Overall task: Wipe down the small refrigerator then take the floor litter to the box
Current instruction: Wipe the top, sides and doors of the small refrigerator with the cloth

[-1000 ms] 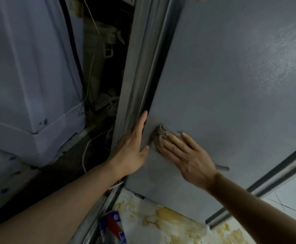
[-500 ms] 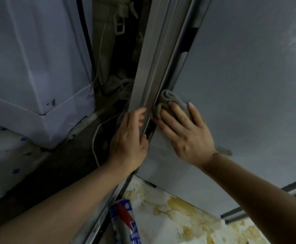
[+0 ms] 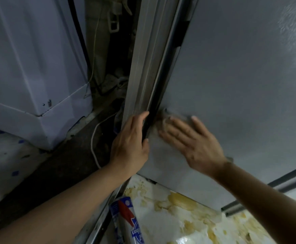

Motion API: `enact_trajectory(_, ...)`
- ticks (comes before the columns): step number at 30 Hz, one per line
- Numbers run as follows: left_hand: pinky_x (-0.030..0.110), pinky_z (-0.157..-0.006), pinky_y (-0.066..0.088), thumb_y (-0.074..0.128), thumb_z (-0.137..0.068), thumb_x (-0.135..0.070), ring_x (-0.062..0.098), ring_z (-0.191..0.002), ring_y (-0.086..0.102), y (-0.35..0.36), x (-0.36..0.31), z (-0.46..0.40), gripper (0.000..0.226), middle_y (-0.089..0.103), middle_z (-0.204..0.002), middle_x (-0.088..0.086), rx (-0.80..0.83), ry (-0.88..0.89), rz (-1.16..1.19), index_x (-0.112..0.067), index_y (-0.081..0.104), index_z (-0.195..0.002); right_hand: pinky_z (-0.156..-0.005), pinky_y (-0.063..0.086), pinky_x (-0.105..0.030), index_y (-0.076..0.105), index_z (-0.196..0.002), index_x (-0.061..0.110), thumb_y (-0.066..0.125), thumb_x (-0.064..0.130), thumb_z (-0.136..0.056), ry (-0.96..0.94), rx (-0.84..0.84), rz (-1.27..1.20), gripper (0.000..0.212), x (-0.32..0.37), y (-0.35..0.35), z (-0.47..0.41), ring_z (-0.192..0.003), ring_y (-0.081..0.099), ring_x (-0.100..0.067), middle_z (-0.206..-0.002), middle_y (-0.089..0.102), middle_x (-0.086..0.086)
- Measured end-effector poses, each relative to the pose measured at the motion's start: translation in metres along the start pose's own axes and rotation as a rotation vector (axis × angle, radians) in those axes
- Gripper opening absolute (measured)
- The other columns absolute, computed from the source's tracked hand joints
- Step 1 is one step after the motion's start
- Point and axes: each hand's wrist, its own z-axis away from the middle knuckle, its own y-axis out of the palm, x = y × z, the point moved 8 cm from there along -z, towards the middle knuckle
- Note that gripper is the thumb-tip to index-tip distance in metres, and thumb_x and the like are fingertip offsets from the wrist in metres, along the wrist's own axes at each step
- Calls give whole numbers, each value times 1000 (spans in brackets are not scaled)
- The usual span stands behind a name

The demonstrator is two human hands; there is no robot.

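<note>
Far to the left of my left hand, a white appliance (image 3: 29,67) with smooth, flat panels is standing on the floor; its lower corner is showing small dark marks. Under it the floor (image 3: 6,161) is looking pale with small blue squares, and nearer to my hand it is turning into a dark, rough strip. A thin white cable (image 3: 93,141) is curving over this dark strip, just left of my wrist.

My left hand (image 3: 130,147) is resting on the grey ribbed edge of the refrigerator (image 3: 240,85), where the door is meeting the body. The fingers are lying almost straight along this edge and the thumb is touching the front face; I am not gripping anything with it.

Just to the right, my right hand (image 3: 193,143) is pressing a small cloth (image 3: 163,118) flat against the smooth grey front, close to the dark gap. The fingers are spread and straight. The cloth is blurred, so I cannot tell its weave; it is looking grey-brown and crumpled.

Below both hands, a crushed packet (image 3: 128,221) in blue, red and white is lying on the floor. Its white writing is upside down and I cannot read it properly. Right of it, the white floor is covered with yellow, patchy stains (image 3: 180,201).
</note>
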Motion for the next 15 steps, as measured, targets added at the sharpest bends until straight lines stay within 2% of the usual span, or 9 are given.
enact_trajectory(3,29,-93,45,63,-82,-10,16,-124,46,18,-5,-3,78,38,-142,1,69,-10,-20,-24,19,-146,-116,9,-47,33,-145,15,28,11,-98,155,-248,17,48,-47,-33,10,-142,23,-25,-151,34,-4)
enact_trajectory(5,34,-94,47,62,-84,-15,18,-126,46,30,-6,-1,89,29,-151,0,131,-23,-40,-29,2,-148,-117,10,-47,33,-146,14,28,13,-98,215,-274,10,48,-49,-30,19,-143,20,-29,-151,31,-7)
enact_trajectory(7,35,-93,48,61,-86,-17,20,-129,43,37,-7,2,97,18,-156,0,162,-38,-47,-35,-14,-144,-117,6,-45,33,-144,14,30,13,-93,159,-161,3,52,-26,-7,32,-141,21,-31,-150,32,-6)
enact_trajectory(8,32,-93,46,61,-86,-18,21,-130,42,38,-7,3,100,15,-157,0,159,-35,-56,-36,-20,-141,-116,4,-43,35,-143,14,32,14,-89,71,-68,22,54,-7,8,40,-140,25,-30,-148,34,-5)
enact_trajectory(11,24,-93,37,63,-86,-18,21,-135,34,40,-9,4,102,10,-158,0,144,-39,-67,-32,-22,-140,-114,3,-39,39,-141,17,27,19,-86,-161,219,75,57,41,43,67,-140,28,-21,-148,35,-1)
enact_trajectory(13,25,-98,35,64,-85,-20,20,-138,28,43,-9,4,104,7,-158,0,154,-64,-83,-27,-21,-144,-114,3,-38,33,-143,17,23,18,-86,-146,256,38,57,42,43,74,-139,22,-18,-150,31,1)
enact_trajectory(15,30,-98,39,65,-84,-24,21,-137,30,46,-10,4,107,9,-158,0,176,-96,-118,-27,-23,-144,-114,6,-39,33,-141,16,26,17,-86,-44,158,-4,55,18,24,72,-137,25,-19,-147,36,1)
